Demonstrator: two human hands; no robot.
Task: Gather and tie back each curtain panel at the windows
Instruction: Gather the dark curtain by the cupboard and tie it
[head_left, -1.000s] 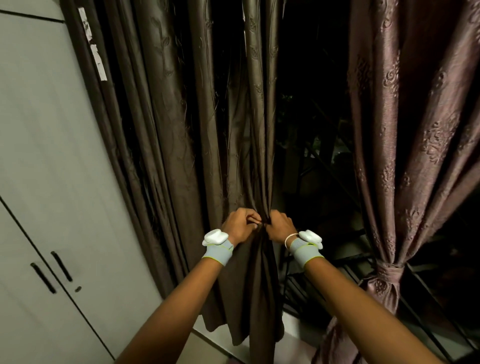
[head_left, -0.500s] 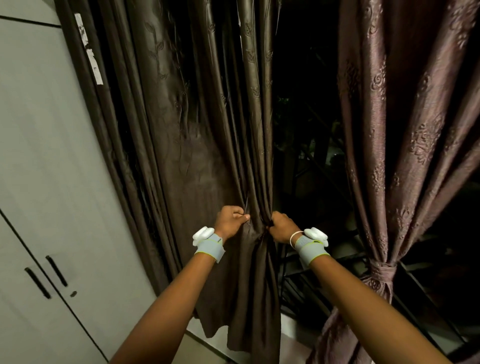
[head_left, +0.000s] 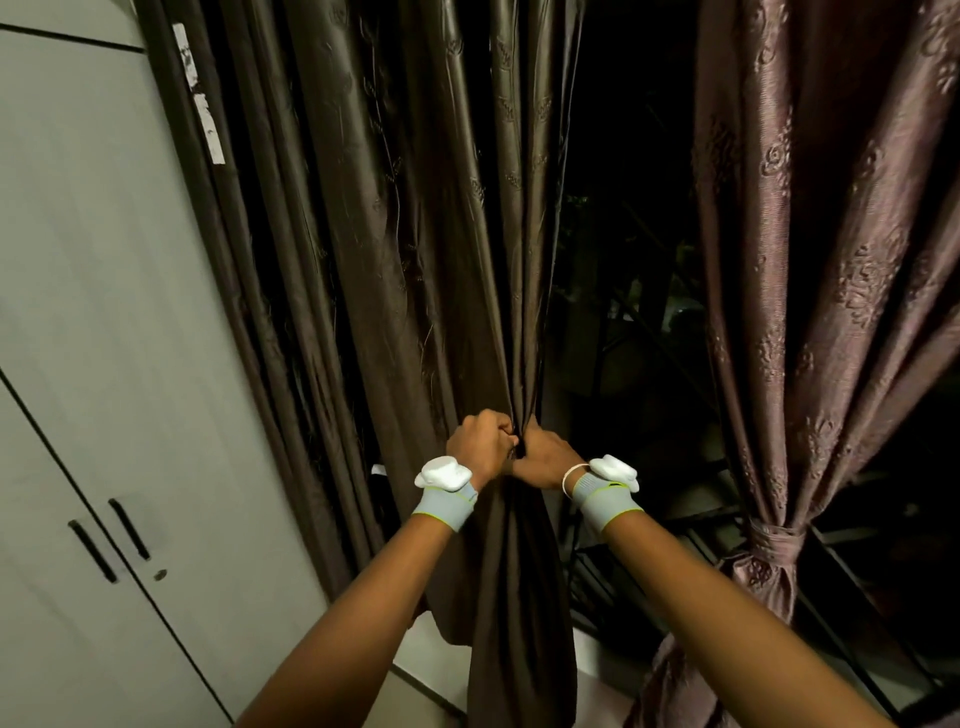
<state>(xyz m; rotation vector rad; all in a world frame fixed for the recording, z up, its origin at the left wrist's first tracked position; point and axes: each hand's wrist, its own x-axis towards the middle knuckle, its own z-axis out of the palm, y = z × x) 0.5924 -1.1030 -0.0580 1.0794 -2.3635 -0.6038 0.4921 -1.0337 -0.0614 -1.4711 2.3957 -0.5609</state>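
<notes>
Drawn back together since half a second ago, left hand (head_left: 480, 446) and right hand (head_left: 545, 462), knuckles touching, fingers curled tight, gripping the bunched brown curtain (head_left: 441, 234).

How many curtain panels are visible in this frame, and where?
2. The dark brown curtain hangs centre-left, gripped by the left hand and right hand; the pink curtain hangs right, already tied. Others may lie out of frame.

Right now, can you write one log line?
left hand: grips brown curtain | right hand: grips it too | pink curtain: tied
</notes>
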